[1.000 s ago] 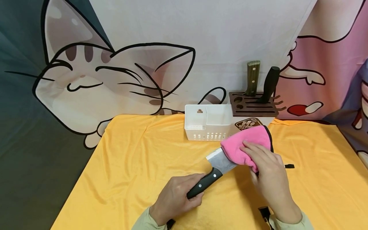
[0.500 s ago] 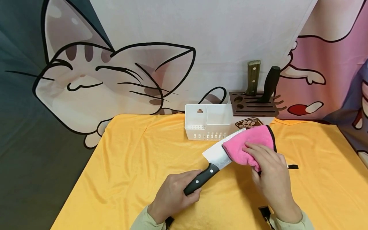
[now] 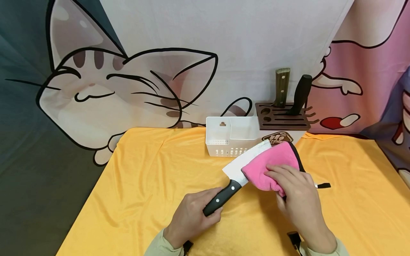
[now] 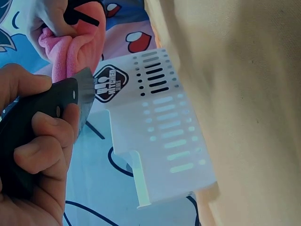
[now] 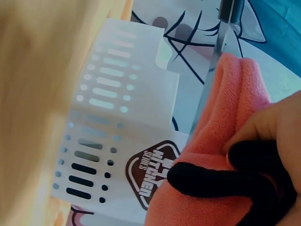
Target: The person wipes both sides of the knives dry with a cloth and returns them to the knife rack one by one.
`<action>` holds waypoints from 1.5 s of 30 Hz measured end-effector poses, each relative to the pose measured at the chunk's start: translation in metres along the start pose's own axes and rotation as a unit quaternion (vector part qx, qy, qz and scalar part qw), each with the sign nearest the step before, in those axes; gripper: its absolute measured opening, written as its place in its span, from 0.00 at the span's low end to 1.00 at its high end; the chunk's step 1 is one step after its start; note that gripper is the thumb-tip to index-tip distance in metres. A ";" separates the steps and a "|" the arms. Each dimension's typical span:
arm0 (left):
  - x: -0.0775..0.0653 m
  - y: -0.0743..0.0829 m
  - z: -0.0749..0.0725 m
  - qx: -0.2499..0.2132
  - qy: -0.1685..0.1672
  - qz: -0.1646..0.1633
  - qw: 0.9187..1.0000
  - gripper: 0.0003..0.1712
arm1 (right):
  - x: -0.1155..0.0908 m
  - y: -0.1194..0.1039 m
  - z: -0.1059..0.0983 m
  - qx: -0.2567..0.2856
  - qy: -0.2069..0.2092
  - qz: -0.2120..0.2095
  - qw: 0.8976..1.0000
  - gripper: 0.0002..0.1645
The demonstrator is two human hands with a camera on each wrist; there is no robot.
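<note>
My left hand (image 3: 194, 215) grips the black riveted handle of a broad-bladed kitchen knife (image 3: 222, 197), which points up and to the right above the table. In the left wrist view, curled fingers wrap that handle (image 4: 28, 127). My right hand (image 3: 298, 199) pinches a folded pink cloth (image 3: 272, 164) with dark edging against the blade. The cloth covers the blade's lower right part, while the upper left strip and the tip show. Seen from the right wrist, the cloth (image 5: 235, 99) is folded over one edge of the blade (image 5: 207, 94).
Behind the knife stands a white perforated holder (image 3: 224, 151) with a brown slotted top (image 3: 283, 124). A wooden-handled knife (image 3: 282, 87) and a black-handled tool (image 3: 301, 93) stand in its slots. A yellow cloth (image 3: 144, 199) covers the table, and a printed cat curtain (image 3: 160, 89) hangs behind.
The knife and left hand have shifted slightly left and down. More of the blade shows above the cloth. The right hand and cloth moved a little right, then back left.
</note>
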State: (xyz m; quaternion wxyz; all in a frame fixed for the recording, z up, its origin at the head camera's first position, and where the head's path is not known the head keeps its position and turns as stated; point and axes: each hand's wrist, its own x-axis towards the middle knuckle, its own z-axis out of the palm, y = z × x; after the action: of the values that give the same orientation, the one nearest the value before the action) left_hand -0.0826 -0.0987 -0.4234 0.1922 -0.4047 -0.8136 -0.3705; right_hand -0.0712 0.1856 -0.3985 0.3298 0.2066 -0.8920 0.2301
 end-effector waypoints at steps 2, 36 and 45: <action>0.000 0.000 0.000 0.001 -0.001 0.001 1.000 0.25 | -0.001 -0.001 -0.001 -0.004 -0.011 -0.008 1.000 0.21; -0.001 0.006 0.010 0.032 -0.044 0.051 0.997 0.24 | -0.002 -0.012 0.008 -0.002 -0.079 -0.048 0.996 0.29; -0.002 0.010 0.009 0.025 -0.076 0.016 0.997 0.25 | -0.003 -0.004 0.008 -0.019 -0.019 0.014 1.000 0.32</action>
State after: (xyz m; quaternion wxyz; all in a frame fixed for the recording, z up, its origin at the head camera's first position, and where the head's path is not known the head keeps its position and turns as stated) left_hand -0.0742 -0.0893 -0.4257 0.1460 -0.4395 -0.8283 -0.3153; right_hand -0.0709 0.1782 -0.4043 0.3132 0.1924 -0.9050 0.2141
